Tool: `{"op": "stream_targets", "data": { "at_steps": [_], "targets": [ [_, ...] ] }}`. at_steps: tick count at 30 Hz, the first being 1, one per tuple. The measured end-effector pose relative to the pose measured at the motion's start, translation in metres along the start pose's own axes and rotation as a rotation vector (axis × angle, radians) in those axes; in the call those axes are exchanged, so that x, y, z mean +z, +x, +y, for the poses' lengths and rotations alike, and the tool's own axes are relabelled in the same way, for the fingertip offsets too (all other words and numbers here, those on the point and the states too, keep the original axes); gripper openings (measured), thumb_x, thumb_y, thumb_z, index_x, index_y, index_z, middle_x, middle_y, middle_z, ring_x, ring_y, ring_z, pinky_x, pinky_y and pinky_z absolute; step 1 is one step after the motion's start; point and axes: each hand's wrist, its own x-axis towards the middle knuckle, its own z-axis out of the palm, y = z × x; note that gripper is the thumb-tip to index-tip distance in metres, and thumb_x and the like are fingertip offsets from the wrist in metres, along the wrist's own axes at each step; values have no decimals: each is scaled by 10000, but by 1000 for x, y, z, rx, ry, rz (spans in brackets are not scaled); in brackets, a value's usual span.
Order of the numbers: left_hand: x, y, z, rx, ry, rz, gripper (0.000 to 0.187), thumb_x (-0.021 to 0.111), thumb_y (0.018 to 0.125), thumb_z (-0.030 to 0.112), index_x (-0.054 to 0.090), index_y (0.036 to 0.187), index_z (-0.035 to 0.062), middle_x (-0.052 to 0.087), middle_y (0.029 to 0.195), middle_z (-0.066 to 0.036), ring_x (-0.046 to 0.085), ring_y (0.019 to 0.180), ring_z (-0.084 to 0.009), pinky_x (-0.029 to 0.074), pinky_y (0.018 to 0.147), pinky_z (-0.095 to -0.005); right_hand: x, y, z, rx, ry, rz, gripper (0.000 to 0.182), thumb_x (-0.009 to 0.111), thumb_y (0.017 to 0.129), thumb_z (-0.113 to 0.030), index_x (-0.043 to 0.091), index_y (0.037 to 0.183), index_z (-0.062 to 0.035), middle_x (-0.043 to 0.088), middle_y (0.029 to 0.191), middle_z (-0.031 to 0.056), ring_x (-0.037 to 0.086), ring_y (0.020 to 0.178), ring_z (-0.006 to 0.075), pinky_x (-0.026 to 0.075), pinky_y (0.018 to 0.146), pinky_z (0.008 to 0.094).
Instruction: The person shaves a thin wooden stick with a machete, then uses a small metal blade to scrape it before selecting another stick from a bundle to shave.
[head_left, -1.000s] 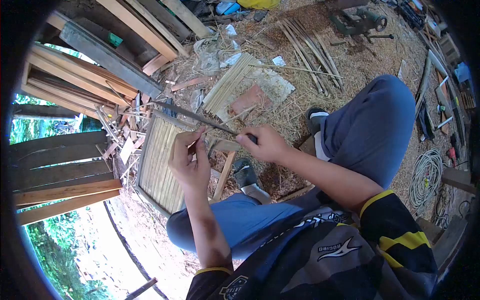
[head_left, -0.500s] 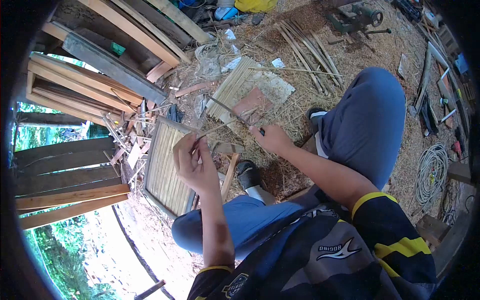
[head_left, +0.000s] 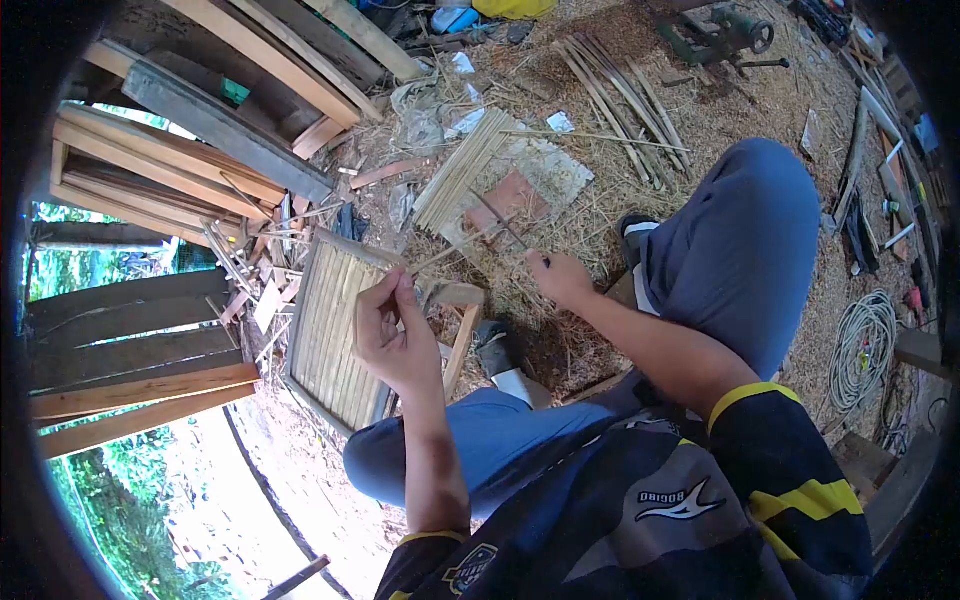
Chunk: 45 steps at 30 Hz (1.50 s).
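Note:
My left hand (head_left: 392, 330) is closed in a pinch on one end of a thin bamboo strip (head_left: 450, 253). The strip slants up and away to the right. My right hand (head_left: 562, 279) grips the handle of a knife with a long, narrow, dark blade (head_left: 497, 219). That blade points forward and left, and crosses the strip's far part in this view. Beyond both hands lies a stack of bamboo strips (head_left: 462, 172) beside a reddish flat piece (head_left: 512, 199). Just left of my left hand, a wood-framed panel of slats (head_left: 330, 325) leans at my knee.
Longer sticks (head_left: 625, 105) lie on the shaving-strewn ground ahead. A green metal vise (head_left: 715, 42) stands at the back right, and a coiled rope (head_left: 862, 350) lies to the right. Wooden frames (head_left: 165, 160) and scrap wood (head_left: 270, 300) are on the left.
My right hand has moved slightly right with the knife, and its blade now points more steeply forward. My left hand has shifted slightly right; more of the strip's length shows.

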Motion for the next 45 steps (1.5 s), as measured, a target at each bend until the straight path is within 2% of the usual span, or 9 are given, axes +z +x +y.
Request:
{"op": "stream_targets", "data": {
  "at_steps": [13,17,20,23,26,33,34,41,45],
  "targets": [
    [-5,-7,11,-121,8,6,107,643,954,-71,654,1059,-88,717,1040,-175,713,898,-176,582,782,-282,-60,-119,-138,-634,326,-40,479,526,1034,-416,728,889,-6,626,662,238,651,629,412,477,584,489],
    [4,-12,22,-168,-43,33,93,635,962,-74,644,1052,-95,708,1023,-175,721,943,-199,592,809,-277,-49,-100,-122,-424,289,-34,409,573,1017,-372,742,917,-13,629,663,235,660,622,404,494,589,478],
    [7,-12,24,-184,-61,21,94,640,960,-75,643,1052,-96,708,1026,-175,718,941,-195,594,817,-281,-58,-103,-122,-410,317,-83,537,583,988,-463,685,797,29,621,666,276,652,668,477,513,634,546],
    [9,-10,29,-209,-50,16,89,643,959,-77,641,1046,-98,711,1036,-183,717,937,-191,595,821,-286,-70,-115,-126,-543,343,-46,568,573,989,-487,687,784,31,618,660,279,657,661,469,515,636,545],
    [9,-13,25,-172,-15,4,80,647,960,-67,638,1033,-99,711,1022,-176,717,924,-192,595,808,-284,-58,-85,-106,-345,266,-116,435,593,1008,-413,739,939,-9,634,662,239,674,609,383,504,583,469],
    [12,-13,25,-151,5,-25,101,654,974,-18,635,1054,-75,702,1016,-185,724,945,-215,613,825,-285,-61,-91,-100,-528,276,-28,482,578,1009,-421,700,861,22,634,656,243,669,608,391,502,582,466],
    [12,-11,27,-141,24,-34,104,652,978,-12,633,1057,-77,701,1016,-186,724,950,-216,614,831,-287,-59,-67,-86,-223,229,-158,535,557,1009,-460,704,887,40,636,657,251,674,623,393,506,595,472],
    [15,-6,28,-168,-44,-40,120,634,990,-1,618,1075,-83,697,1054,-206,725,961,-230,624,861,-312,-69,-93,-98,-656,332,-64,524,548,1011,-467,725,914,17,636,690,247,675,635,364,507,611,455],
    [14,-8,23,-100,11,-71,106,623,988,-21,617,1072,-86,691,1069,-208,723,970,-238,631,858,-320,-36,-48,-56,-253,270,-93,682,509,983,-598,729,919,45,675,757,282,695,730,447,536,698,515]
  ]
}}
